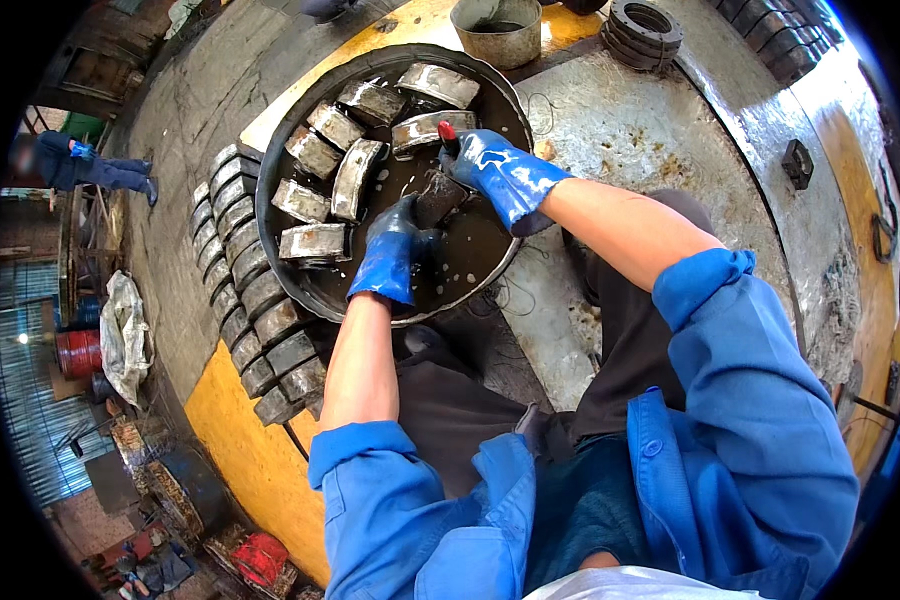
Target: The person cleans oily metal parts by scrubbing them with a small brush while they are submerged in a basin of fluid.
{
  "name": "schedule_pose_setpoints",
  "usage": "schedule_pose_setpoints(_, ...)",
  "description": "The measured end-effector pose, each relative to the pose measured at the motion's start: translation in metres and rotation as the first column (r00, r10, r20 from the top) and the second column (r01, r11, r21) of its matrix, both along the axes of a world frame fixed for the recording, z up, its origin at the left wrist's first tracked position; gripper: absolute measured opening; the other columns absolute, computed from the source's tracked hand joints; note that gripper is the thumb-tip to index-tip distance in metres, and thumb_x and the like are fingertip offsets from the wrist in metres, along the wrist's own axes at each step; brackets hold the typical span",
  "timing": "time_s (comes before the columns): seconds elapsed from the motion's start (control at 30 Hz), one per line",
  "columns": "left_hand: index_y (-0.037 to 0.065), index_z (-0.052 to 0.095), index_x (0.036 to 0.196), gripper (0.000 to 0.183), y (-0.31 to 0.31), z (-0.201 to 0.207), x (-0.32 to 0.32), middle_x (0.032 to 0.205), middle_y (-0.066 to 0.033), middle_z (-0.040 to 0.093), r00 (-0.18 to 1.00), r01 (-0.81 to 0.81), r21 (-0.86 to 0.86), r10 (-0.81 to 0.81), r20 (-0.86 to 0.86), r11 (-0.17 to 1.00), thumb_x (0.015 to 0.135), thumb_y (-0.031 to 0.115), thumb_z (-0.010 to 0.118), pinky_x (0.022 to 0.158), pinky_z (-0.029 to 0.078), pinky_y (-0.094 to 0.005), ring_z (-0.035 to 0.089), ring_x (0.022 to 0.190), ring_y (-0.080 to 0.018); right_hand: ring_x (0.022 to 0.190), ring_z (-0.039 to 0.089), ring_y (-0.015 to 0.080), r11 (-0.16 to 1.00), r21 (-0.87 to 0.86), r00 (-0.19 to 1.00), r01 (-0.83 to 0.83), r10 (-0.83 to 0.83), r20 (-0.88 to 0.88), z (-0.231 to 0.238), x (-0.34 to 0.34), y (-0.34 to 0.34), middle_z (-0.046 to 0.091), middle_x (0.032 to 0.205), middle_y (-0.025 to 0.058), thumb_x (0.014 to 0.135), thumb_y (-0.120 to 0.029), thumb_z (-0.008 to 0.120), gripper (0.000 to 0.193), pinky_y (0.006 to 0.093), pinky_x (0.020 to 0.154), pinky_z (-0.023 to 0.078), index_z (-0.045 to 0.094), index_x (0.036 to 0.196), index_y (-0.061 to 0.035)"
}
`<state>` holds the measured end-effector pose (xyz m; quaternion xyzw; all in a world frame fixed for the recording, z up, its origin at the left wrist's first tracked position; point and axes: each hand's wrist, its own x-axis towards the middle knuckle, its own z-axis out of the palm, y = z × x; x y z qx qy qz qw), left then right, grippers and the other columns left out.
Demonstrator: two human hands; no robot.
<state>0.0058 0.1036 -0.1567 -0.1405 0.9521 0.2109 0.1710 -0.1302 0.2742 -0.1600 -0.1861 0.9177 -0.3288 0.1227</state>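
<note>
Both hands wear wet blue rubber gloves with dark palms and fingers, over a wide round metal basin (267,228) of dark liquid. My left hand (391,245) is closed on the near side of a dark, wet metal block (440,200), held low in the basin. Beyond it, my right hand (490,170) is wrapped round a tool with a red handle (447,130); its end poking up from the fist is visible, while its working end is hidden. Several curved, silvery metal segments (357,180) sit along the basin's left and far sides, partly in the liquid.
Rows of dark curved metal segments (263,294) line the floor left of the basin. A metal bucket (500,40) and stacked metal rings (642,35) stand beyond it. A dark hex nut-shaped part (797,164) lies right. Another person (85,165) stands far left.
</note>
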Motion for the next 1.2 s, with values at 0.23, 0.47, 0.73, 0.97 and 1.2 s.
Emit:
schedule_pose_setpoints(0.23,0.013,0.045,0.152,0.103,-0.005,0.005,0.017,0.138,-0.0193,0.063,0.999,0.03,-0.1,-0.033,-0.035,0.995,0.065,0.041,0.092,0.106,0.049,-0.0437,0.061,0.127,-0.0364,0.097,0.072,0.0314,0.989,-0.144,0.997,0.018,-0.008,0.073,0.03,0.001,0.006,0.075,0.101,0.016,0.089,-0.043,0.069,0.039,0.0403,0.085,0.055,0.074,0.112,-0.0116)
schedule_pose_setpoints(0.47,0.015,0.042,0.153,0.096,-0.013,0.006,0.048,0.137,-0.0174,0.063,0.989,-0.142,-0.109,0.146,0.031,0.984,0.071,0.032,0.09,0.106,0.05,-0.0435,0.061,0.126,-0.036,0.09,0.073,0.0307,0.971,-0.241,0.982,0.003,0.043,0.183,0.056,0.012,0.011,0.076,0.095,0.0145,0.088,-0.041,0.072,0.035,0.0386,0.082,0.056,0.074,0.105,-0.0105)
schedule_pose_setpoints(0.73,0.012,0.055,0.142,0.084,-0.002,0.012,0.043,0.124,-0.0171,0.07,0.994,-0.103,-0.263,0.111,0.018,0.959,0.069,0.039,0.089,0.1,0.052,-0.0444,0.066,0.117,-0.0336,0.086,0.073,0.0315,0.99,-0.118,0.996,-0.078,0.081,0.025,0.079,0.014,0.018,0.075,0.089,0.0138,0.091,-0.047,0.065,0.039,0.0395,0.08,0.056,0.073,0.105,-0.0115)
schedule_pose_setpoints(0.97,0.011,0.057,0.138,0.082,0.027,0.049,0.012,0.114,-0.0184,0.072,0.999,0.027,-0.372,-0.034,-0.013,0.928,0.069,0.043,0.087,0.095,0.054,-0.046,0.069,0.109,-0.0368,0.093,0.071,0.0383,0.987,-0.159,0.998,-0.032,0.024,-0.053,0.097,-0.002,0.02,0.074,0.095,0.0188,0.093,-0.044,0.06,0.038,0.0464,0.084,0.056,0.075,0.104,-0.0108)
schedule_pose_setpoints(1.2,0.009,0.058,0.138,0.079,0.047,0.041,0.011,0.106,-0.017,0.073,0.908,-0.016,-0.353,-0.134,-0.398,0.936,0.071,0.038,0.087,0.087,0.055,-0.0457,0.069,0.097,-0.0377,0.088,0.07,0.0386,0.969,-0.243,0.995,0.05,-0.069,-0.067,0.093,-0.012,0.016,0.074,0.094,0.0196,0.089,-0.042,0.065,0.037,0.0428,0.083,0.057,0.073,0.108,-0.0108)
